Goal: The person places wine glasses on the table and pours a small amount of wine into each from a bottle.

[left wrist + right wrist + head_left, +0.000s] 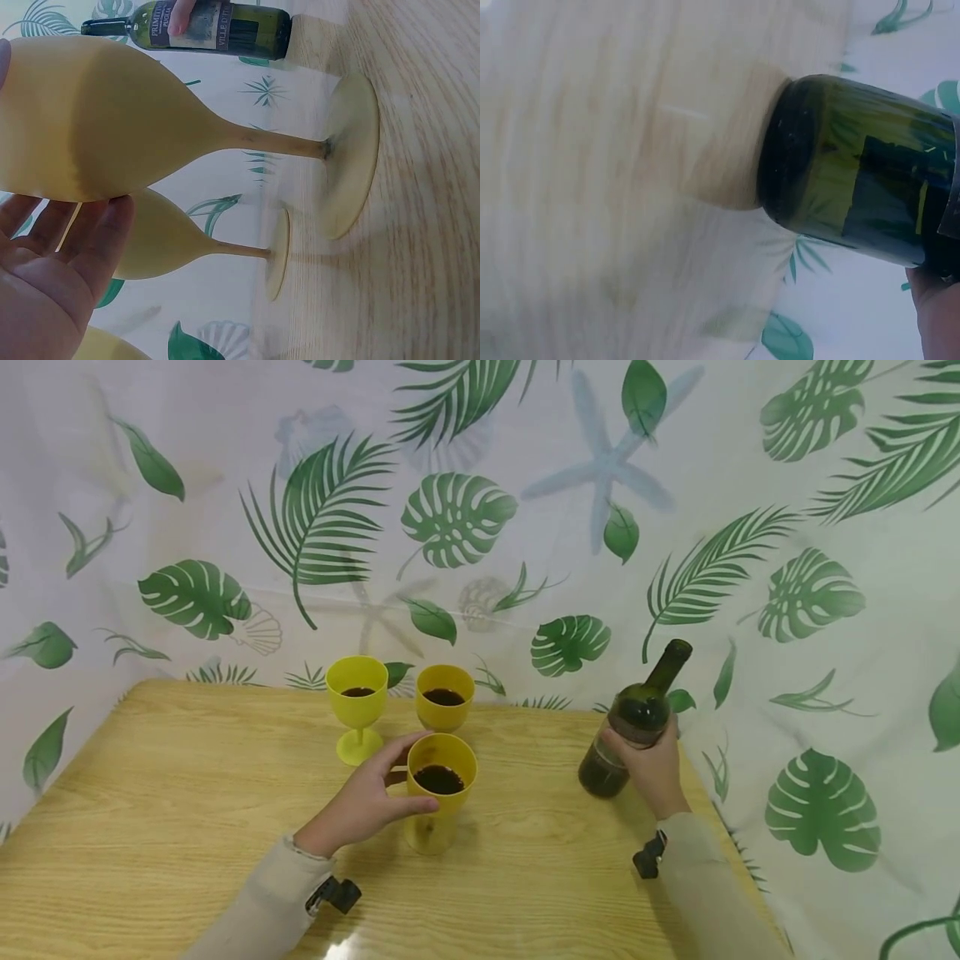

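Note:
In the head view my left hand (375, 793) curves around the bowl of the nearest yellow goblet (442, 814), thumb in front and fingers behind. The goblet stands upright on its round foot (356, 161) with dark liquid inside. My right hand (654, 768) grips a green glass wine bottle (603, 768) around its labelled middle. The bottle has its open neck up and leans to the right; whether its base touches the table I cannot tell. Only part of my right hand (937, 315) shows below the bottle (855, 165) in the right wrist view.
Behind the nearest goblet are another amber-yellow goblet (444, 714) and a brighter yellow goblet (358, 722), both with dark liquid in them. All stand on a wood-grain table (187, 810). A leaf-printed white cloth (480, 593) hangs behind the table and along its right side.

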Motion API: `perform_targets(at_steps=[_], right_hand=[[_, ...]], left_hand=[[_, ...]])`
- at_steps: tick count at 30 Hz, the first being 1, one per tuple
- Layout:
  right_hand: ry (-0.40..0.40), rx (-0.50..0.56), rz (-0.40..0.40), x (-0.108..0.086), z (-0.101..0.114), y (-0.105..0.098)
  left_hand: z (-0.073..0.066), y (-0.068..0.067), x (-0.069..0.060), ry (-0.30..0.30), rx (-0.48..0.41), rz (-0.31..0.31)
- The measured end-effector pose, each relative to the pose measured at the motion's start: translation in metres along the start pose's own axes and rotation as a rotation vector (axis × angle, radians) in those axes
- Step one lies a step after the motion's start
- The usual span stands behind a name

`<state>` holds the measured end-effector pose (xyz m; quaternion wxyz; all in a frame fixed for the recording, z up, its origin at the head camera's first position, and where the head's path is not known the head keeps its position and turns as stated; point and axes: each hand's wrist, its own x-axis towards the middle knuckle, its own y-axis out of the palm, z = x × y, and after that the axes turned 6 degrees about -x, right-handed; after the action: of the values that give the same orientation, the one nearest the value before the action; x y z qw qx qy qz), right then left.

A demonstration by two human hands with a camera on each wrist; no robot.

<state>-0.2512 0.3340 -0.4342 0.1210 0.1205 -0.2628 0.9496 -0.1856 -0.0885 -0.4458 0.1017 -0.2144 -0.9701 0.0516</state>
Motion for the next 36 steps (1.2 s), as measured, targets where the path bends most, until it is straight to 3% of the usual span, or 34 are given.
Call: perform_targets(at_steps=[6, 10, 20, 27, 36], right_hand=[[0.015, 0.008, 0.002, 0.013, -0.015, -0.005], [0.024, 0.022, -0.006, 0.014, -0.006, -0.008], [0.033, -0.035, -0.016, 0.027, -0.040, -0.011], [0.025, -0.024, 0.017, 0.016, -0.040, -0.014], [0.073, -0.058, -0.013, 0.002, -0.040, -0.019]], left_hand=[[0.001, -0.001, 0.000, -0.001, -0.004, -0.004], [0.000, -0.001, -0.001, 0.003, 0.001, -0.005], [-0.001, 0.001, -0.001, 0.012, 0.013, -0.001], [0.000, 0.002, 0.001, 0.003, 0.023, -0.006], [-0.002, 0.003, 0.000, 0.002, 0.029, -0.006]])
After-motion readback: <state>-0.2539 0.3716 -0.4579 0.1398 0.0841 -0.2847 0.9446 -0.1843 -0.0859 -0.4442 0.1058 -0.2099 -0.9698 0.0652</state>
